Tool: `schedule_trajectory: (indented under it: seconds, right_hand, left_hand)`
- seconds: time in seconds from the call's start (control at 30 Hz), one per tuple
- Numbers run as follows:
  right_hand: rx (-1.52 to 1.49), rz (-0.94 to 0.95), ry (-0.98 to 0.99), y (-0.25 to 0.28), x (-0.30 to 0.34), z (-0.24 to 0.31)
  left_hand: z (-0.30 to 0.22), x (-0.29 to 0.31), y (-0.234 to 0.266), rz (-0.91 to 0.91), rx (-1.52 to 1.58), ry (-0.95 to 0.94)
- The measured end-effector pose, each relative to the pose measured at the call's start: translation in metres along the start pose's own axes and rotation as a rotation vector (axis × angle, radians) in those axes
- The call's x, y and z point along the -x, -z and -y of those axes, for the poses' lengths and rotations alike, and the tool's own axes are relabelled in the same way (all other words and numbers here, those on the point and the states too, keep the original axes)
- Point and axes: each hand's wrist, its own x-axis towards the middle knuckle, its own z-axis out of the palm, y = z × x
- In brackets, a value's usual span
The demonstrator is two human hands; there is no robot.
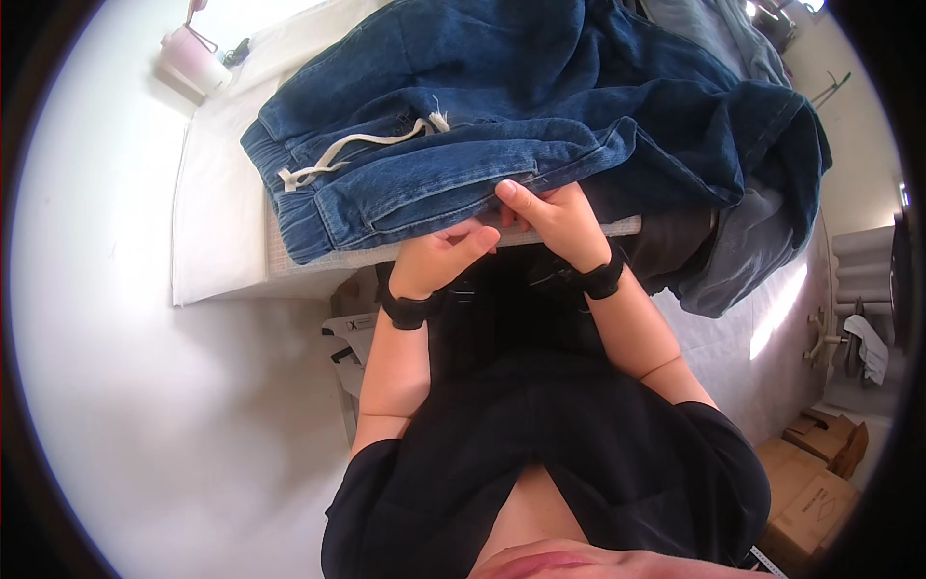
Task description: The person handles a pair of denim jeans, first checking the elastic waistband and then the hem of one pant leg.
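Note:
A pair of blue denim trousers point(540, 106) lies across the padded table, its elastic waistband point(304, 227) to the left. A white drawstring point(371, 138) trails over the front. Along the near side edge, below a stitched pocket, my right hand point(559, 220) is closed on the denim, thumb on top and fingers curled beneath. My left hand point(439, 259) is just left of it, closed at the same edge, with its thumb toward the right hand and its fingertips partly hidden by the cloth. Each wrist wears a black band.
The trouser legs and a grey garment point(719, 275) hang over the table's right end. A pale pink and white cylindrical object point(193, 60) stands at the far left. Cardboard boxes point(810, 502) sit on the floor at the lower right. The light table cover point(222, 212) shows at left.

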Motion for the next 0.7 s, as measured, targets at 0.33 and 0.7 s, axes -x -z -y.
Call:
schedule_trajectory:
  seconds: [0.33, 0.7]
  right_hand:
    - [-0.102, 0.086, 0.171, 0.001, 0.002, -0.005]
    - [-0.143, 0.14, 0.28, 0.001, 0.004, 0.001]
  left_hand:
    - [-0.012, -0.006, -0.007, -0.145, 0.352, 0.069]
    - [-0.013, -0.003, -0.009, -0.302, 0.395, 0.188]
